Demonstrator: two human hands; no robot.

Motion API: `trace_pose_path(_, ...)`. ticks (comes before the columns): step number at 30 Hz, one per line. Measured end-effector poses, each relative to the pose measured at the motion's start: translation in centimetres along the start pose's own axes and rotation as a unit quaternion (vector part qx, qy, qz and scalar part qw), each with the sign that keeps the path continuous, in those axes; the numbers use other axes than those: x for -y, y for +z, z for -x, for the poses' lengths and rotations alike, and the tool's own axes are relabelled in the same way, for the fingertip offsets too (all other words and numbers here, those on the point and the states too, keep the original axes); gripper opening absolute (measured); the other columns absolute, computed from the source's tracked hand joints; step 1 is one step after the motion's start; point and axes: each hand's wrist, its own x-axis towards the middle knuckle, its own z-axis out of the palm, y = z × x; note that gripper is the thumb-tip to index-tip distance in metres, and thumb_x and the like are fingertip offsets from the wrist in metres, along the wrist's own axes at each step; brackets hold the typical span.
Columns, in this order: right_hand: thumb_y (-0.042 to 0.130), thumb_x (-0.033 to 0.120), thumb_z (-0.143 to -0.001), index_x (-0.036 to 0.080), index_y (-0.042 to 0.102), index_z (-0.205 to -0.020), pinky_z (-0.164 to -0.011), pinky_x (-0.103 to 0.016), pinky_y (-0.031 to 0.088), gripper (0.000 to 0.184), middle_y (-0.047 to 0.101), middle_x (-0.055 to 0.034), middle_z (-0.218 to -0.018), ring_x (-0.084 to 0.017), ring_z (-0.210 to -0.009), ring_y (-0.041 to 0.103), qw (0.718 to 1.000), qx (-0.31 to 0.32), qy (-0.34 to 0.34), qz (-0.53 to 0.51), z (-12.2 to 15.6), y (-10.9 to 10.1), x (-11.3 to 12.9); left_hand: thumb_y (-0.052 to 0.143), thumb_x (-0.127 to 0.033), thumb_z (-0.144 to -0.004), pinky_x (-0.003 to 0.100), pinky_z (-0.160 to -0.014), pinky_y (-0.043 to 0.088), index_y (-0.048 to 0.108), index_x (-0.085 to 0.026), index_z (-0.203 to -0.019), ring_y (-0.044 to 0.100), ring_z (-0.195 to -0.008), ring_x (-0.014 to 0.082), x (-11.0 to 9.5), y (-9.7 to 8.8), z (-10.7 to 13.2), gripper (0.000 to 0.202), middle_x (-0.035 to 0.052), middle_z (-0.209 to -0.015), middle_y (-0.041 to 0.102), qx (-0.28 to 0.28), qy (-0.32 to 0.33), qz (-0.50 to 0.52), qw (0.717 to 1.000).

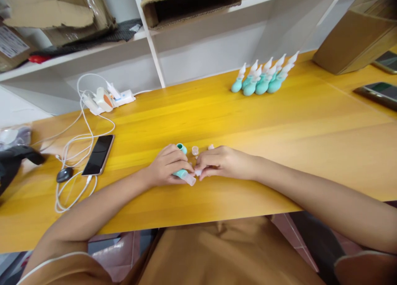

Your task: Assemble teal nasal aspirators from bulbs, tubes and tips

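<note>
My left hand [166,166] is closed around a teal squeeze bulb [180,173] with a translucent collar [189,179] pointing toward the table's front edge. Close beside it, my right hand [218,163] pinches a small whitish plastic piece [198,172], near the collar; its exact shape is partly hidden by the fingers. Another teal bulb [181,148] lies just beyond my left fingers with its round mouth showing. A small clear plastic cap-like ring [195,150] stands between the hands. Behind my right knuckles a white tip [211,147] shows in part.
Several teal bulbs with white nozzles [262,81] stand upright at the back right. A phone [99,154], white cables [88,136] and a power strip [107,99] lie to the left. A cardboard box [353,37] and another phone [378,94] are at right. Shelves [151,49] border the back.
</note>
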Motion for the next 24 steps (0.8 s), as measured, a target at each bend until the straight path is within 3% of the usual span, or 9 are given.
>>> trace_pose_path(10, 0.072, 0.038, -0.108, 0.017, 0.075, -0.106, -0.080, -0.024, 0.057, 0.021, 0.082, -0.0047, -0.099, -0.013, -0.087, 0.078, 1.000, -0.012, 0.012, 0.001, -0.1, 0.1, 0.3, 0.081, -0.057, -0.096, 0.034, -0.078, 0.050, 0.074, -0.028, -0.105, 0.063, -0.083, 0.0184, 0.2, 0.1, 0.1, 0.031, 0.0009, -0.087, 0.069, 0.009, -0.005, -0.007, 1.000)
trace_pose_path(16, 0.074, 0.044, -0.106, 0.017, 0.078, -0.102, -0.075, -0.024, 0.055, 0.027, 0.079, -0.0053, -0.094, -0.013, -0.080, 0.073, 0.999, 0.004, 0.035, 0.007, -0.1, -1.5, 0.0, 0.081, -0.051, -0.098, 0.035, -0.080, 0.048, 0.073, -0.028, -0.109, 0.061, -0.085, 0.0187, 0.2, 0.2, -0.1, 0.027, 0.0002, -0.089, 0.071, 0.030, -0.011, -0.022, 0.999)
trace_pose_path(21, 0.076, 0.045, -0.105, 0.021, 0.082, -0.111, -0.073, -0.027, 0.056, 0.026, 0.078, -0.0055, -0.096, -0.014, -0.079, 0.071, 0.993, -0.080, 0.080, 0.041, -0.1, -3.4, -0.7, 0.077, -0.044, -0.101, 0.037, -0.079, 0.045, 0.071, -0.029, -0.115, 0.060, -0.087, 0.0202, 0.0, 0.0, -0.2, 0.021, 0.0008, -0.093, 0.074, 0.086, -0.006, -0.060, 0.994)
trace_pose_path(24, 0.076, 0.040, -0.105, 0.021, 0.081, -0.116, -0.077, -0.030, 0.058, 0.022, 0.075, -0.0061, -0.097, -0.016, -0.082, 0.072, 0.979, -0.154, 0.111, 0.079, -0.1, -3.9, -1.7, 0.076, -0.048, -0.101, 0.037, -0.080, 0.047, 0.069, -0.027, -0.119, 0.061, -0.087, 0.0209, -0.2, 0.0, -0.2, 0.028, 0.0024, -0.095, 0.074, 0.072, -0.001, -0.062, 0.995)
